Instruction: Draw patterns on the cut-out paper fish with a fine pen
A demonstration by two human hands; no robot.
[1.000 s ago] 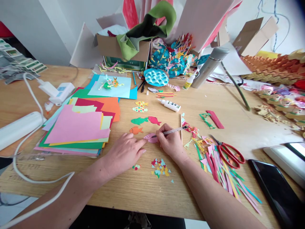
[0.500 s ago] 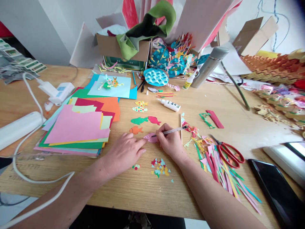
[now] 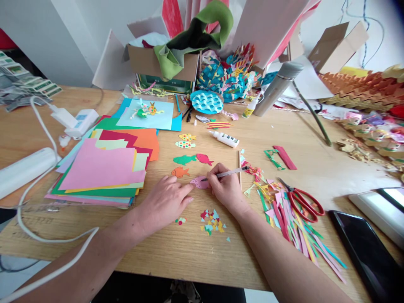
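A small pink paper fish (image 3: 199,182) lies on the wooden table between my hands, with dark marks on its body. My right hand (image 3: 225,185) grips a pen (image 3: 232,171), its tip at the fish. The index finger of my left hand (image 3: 167,194) touches the fish's head end; its fingers are stretched out and hold nothing. Just beyond lie an orange paper fish (image 3: 180,171), a green paper fish (image 3: 184,160) and a red paper fish (image 3: 204,159). Farther back are a yellow spotted fish (image 3: 187,137) and a pale spotted fish (image 3: 185,144).
Stacked colored paper (image 3: 101,164) sits left, near a white cable (image 3: 57,240). Paper bits (image 3: 213,221) lie in front. On the right are red-handled scissors (image 3: 304,204), paper strips (image 3: 303,240) and a phone (image 3: 362,248). A glue bottle (image 3: 225,139) and a flask (image 3: 277,88) are farther back.
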